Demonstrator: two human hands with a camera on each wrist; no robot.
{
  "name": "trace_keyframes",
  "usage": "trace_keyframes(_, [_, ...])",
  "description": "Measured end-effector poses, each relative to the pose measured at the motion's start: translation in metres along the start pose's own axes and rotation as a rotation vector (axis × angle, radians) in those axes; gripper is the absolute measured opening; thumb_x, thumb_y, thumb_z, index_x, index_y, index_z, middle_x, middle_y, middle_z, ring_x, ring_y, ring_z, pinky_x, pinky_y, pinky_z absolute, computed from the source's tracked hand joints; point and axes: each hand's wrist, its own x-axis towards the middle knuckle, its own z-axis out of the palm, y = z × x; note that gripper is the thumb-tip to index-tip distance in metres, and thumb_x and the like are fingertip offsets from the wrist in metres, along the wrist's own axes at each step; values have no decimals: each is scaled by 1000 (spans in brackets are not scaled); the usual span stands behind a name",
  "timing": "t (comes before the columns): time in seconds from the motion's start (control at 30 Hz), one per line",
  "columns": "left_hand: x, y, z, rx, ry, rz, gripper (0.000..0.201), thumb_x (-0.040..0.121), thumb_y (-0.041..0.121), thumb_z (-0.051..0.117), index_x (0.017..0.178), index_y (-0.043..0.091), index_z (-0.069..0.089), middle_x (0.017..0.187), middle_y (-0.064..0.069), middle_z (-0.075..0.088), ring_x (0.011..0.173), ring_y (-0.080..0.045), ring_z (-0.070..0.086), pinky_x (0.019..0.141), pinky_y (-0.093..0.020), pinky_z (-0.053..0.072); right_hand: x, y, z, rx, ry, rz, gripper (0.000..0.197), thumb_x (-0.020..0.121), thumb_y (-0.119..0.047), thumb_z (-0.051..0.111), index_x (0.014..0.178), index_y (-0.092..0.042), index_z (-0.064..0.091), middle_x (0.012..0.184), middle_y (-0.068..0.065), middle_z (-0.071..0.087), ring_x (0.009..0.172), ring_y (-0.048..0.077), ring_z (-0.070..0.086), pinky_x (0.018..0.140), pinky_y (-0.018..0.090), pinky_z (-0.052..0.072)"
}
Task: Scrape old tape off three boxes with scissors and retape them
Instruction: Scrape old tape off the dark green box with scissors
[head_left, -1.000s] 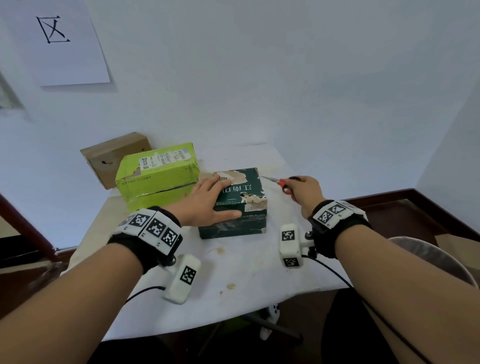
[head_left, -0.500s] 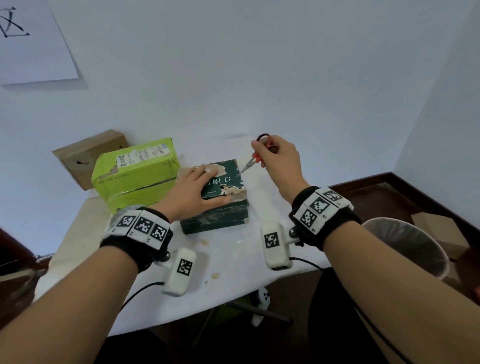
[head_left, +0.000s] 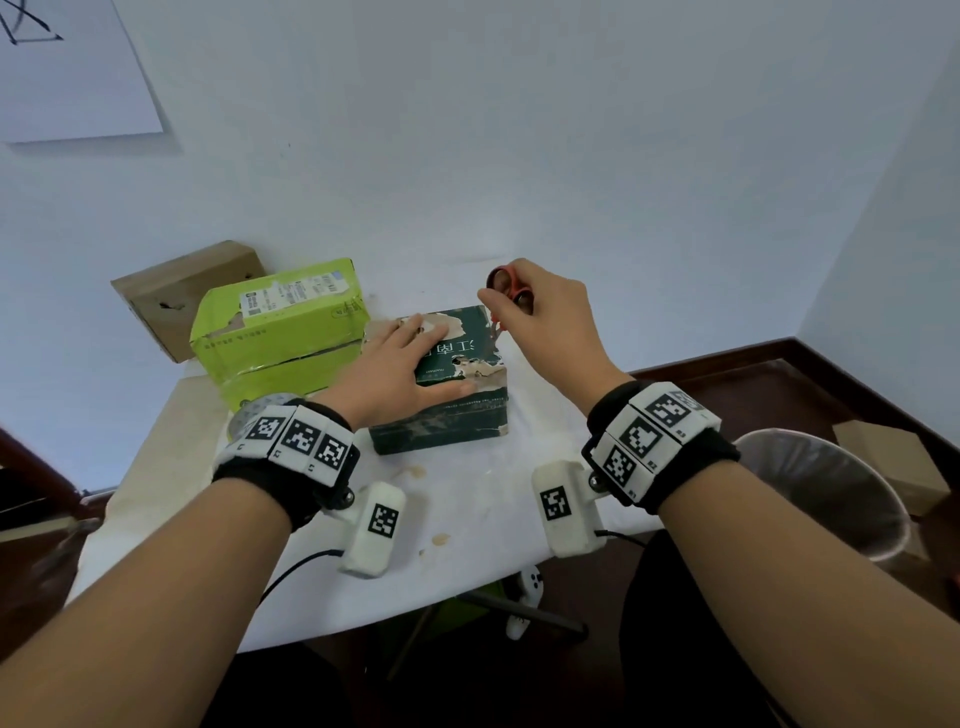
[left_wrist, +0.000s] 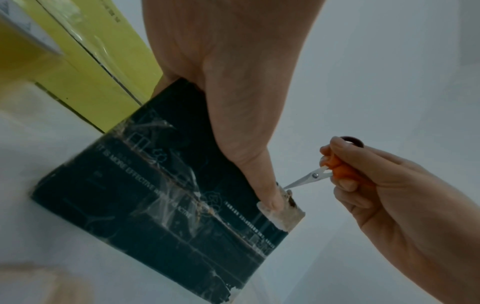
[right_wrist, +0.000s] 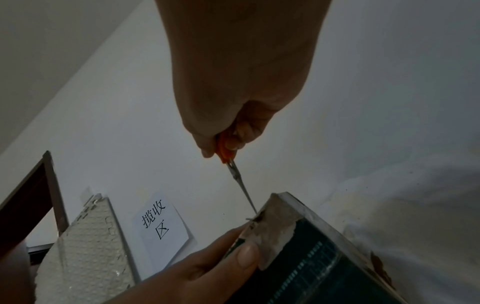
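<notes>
The left hand (head_left: 395, 369) lies flat on top of the green box (head_left: 457, 415), fingers straight and spread, the thumb along the near top edge toward 3 o'clock, pressing the box down on the table (head_left: 467, 509); it grips nothing. The right hand (head_left: 545, 322), at 1 o'clock from the box, is curled round the orange handles of the scissors (left_wrist: 314, 176), thumb and fingers pinching them, blades together and pointing down toward 7 o'clock. In the right wrist view the blade tip touches the torn, pale corner at the box's top edge, just beside the left fingertips (right_wrist: 246, 257). Clear old tape runs wrinkled along the box's side in the left wrist view. At 9 o'clock from the green box, touching it, stands the lime box (head_left: 280, 332); the brown box (head_left: 182, 296) sits behind that at 10 o'clock. A bin (head_left: 831, 493) stands off the table at 4 o'clock
</notes>
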Motion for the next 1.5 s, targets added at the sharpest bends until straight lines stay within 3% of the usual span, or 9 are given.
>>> trace_keyframes(0.17, [-2,1,0,2,-2,2,106,59,85,32,152,37,13,162,5,2,148,-18,-3,120,-44,10,0,-3,4,-48,-26,-34,20,92,-28,60,87,-9,58,68,-11,54,60,5,48,58,15,38])
trace_keyframes(0.27, [-2,1,-1,9,7,14,105,61,84,33,152,35,13,162,4,3,148,-19,-2,120,-44,10,1,-7,6,-33,-75,-69,22,91,-28,60,87,-7,59,70,-2,59,63,16,52,62,23,42])
trace_keyframes(0.5, [1,-2,2,8,6,9,106,59,87,32,151,38,12,162,6,2,148,-19,-3,119,-48,13,-3,1,16,-46,-122,-13,19,93,-29,59,91,-10,59,75,-1,61,66,13,57,59,20,44])
trace_keyframes(0.6, [1,-2,2,-2,-2,5,107,58,87,31,151,39,11,162,6,1,148,-19,-3,119,-49,13,0,7,20,96,-80,161,16,91,-26,61,86,-10,60,71,1,64,62,11,59,60,22,47])
trace_keyframes(0.77, [1,-2,2,1,-11,-1,108,56,88,29,151,39,10,161,7,1,148,-18,-3,120,-48,12,-4,29,22,591,1,610,13,93,-19,60,83,-11,57,69,1,61,52,5,48,49,14,40])
trace_keyframes(0.9, [0,-1,1,0,-14,2,107,58,86,31,151,39,10,161,7,1,148,-19,-3,120,-47,12,-9,36,25,804,0,740,13,94,-18,59,86,-7,57,71,3,55,51,5,43,43,12,36])
trace_keyframes(1.0, [-1,0,0,0,-8,-2,104,61,84,33,151,38,11,161,7,1,148,-18,-3,120,-46,12,-11,36,26,831,23,725,12,94,-18,59,86,-8,57,71,2,55,50,4,43,45,12,36])
trace_keyframes(1.2, [-2,1,-1,1,-19,-8,106,59,85,32,151,39,10,161,8,0,148,-17,-4,120,-47,12,-6,21,27,522,-38,407,11,93,-17,60,87,-8,59,69,2,61,49,0,50,51,12,41])
trace_keyframes(1.5, [0,1,0,8,-20,3,107,59,85,32,152,38,10,161,7,1,148,-18,-3,120,-47,12,-10,35,31,874,-39,673,11,94,-18,58,90,-8,57,73,2,57,48,3,43,44,13,36])
